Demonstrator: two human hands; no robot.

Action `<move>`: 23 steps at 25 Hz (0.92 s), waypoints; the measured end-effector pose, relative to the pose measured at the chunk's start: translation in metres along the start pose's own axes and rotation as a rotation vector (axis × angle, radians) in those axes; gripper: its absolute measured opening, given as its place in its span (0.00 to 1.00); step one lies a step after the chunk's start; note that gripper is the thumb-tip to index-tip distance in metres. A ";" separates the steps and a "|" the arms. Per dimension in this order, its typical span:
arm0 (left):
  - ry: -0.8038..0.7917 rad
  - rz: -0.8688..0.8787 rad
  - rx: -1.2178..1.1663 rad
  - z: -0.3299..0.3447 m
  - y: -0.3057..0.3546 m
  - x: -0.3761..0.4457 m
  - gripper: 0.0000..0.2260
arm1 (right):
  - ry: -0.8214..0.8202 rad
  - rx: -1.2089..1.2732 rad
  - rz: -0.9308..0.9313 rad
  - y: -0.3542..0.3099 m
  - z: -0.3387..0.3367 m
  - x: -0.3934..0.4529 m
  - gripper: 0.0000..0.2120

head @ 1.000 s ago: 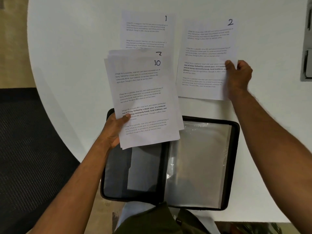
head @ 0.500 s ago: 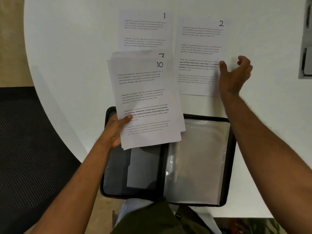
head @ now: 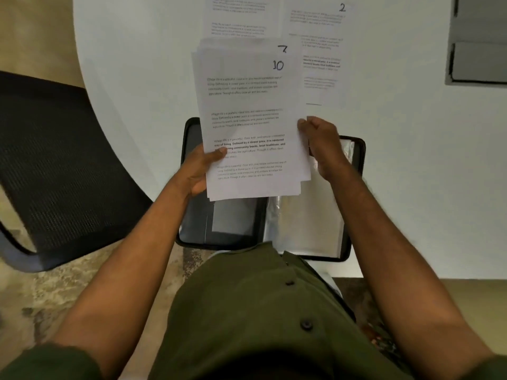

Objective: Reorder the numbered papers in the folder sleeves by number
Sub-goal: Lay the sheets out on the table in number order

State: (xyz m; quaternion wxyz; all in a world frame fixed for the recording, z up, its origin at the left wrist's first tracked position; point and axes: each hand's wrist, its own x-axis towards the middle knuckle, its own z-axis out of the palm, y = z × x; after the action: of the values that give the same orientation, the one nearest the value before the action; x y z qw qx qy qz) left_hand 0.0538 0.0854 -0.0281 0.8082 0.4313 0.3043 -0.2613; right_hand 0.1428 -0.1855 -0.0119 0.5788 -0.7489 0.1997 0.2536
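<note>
Bare white tabletop (head: 137, 64) lies open left of the held stack of printed white sheets (head: 251, 119), which hangs over the open black zip folder (head: 356, 160). Ahead, two loose printed sheets, one unnumbered in view (head: 241, 17) and one numbered 2 (head: 321, 50), cover the far tabletop.

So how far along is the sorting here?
Early. Done: sheet 2 and another sheet lie on the table. In hand: both hands, left and right, hold the stack, 10 on top. Left: sorting the stack, refilling the open folder.
</note>
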 end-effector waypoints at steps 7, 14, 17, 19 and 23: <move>-0.016 0.023 0.032 -0.001 -0.029 -0.030 0.21 | 0.185 -0.006 -0.143 0.012 -0.029 -0.052 0.09; 0.012 0.016 -0.034 0.035 -0.045 -0.017 0.23 | 0.423 0.023 -0.241 0.012 -0.110 -0.038 0.11; 0.041 0.012 -0.034 0.061 -0.048 0.002 0.21 | 0.493 0.033 -0.219 0.015 -0.160 -0.003 0.08; 0.088 0.006 -0.039 0.081 -0.051 0.014 0.19 | 0.517 0.028 -0.190 0.014 -0.190 0.026 0.09; 0.162 -0.006 -0.067 0.114 -0.061 0.040 0.17 | 0.528 0.031 -0.152 0.007 -0.237 0.094 0.12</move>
State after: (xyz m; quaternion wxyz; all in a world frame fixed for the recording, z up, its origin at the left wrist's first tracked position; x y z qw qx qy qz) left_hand 0.0700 -0.0486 -0.0389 0.7940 0.4229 0.3786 -0.2175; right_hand 0.2486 -0.4173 -0.0272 0.5354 -0.7929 0.2909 0.0022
